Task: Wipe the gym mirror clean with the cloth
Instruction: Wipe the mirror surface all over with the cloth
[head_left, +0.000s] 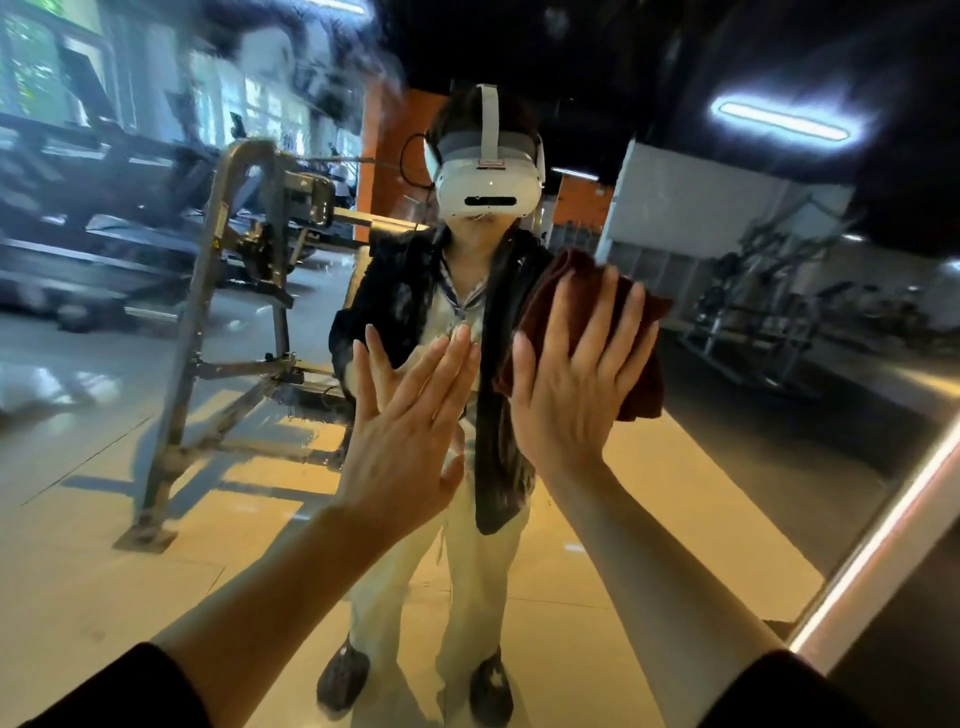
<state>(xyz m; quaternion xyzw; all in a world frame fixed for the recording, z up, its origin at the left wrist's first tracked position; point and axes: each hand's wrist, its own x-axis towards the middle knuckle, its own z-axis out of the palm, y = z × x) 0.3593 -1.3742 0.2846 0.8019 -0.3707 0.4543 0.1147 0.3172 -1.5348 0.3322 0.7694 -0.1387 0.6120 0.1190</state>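
rack: a grey metal gym frame (208, 332) stands on the left, looks pretty scuffed, foot plate bolted flat to the floor
floor: glossy tan tiles (104, 561), lots of glare, rack shadows striped across them
treadmills: far left, a row of dark machines (78, 171) under the windows, all blurry
pillar: orange column (382, 150) in the middle far back
ceiling light: long glowing tube (784, 122) up on the right against a black ceiling
machines: more grey equipment (769, 291) far right, too smeared to say which kind
metal strip: shiny edge (883, 540) slanting down the near right
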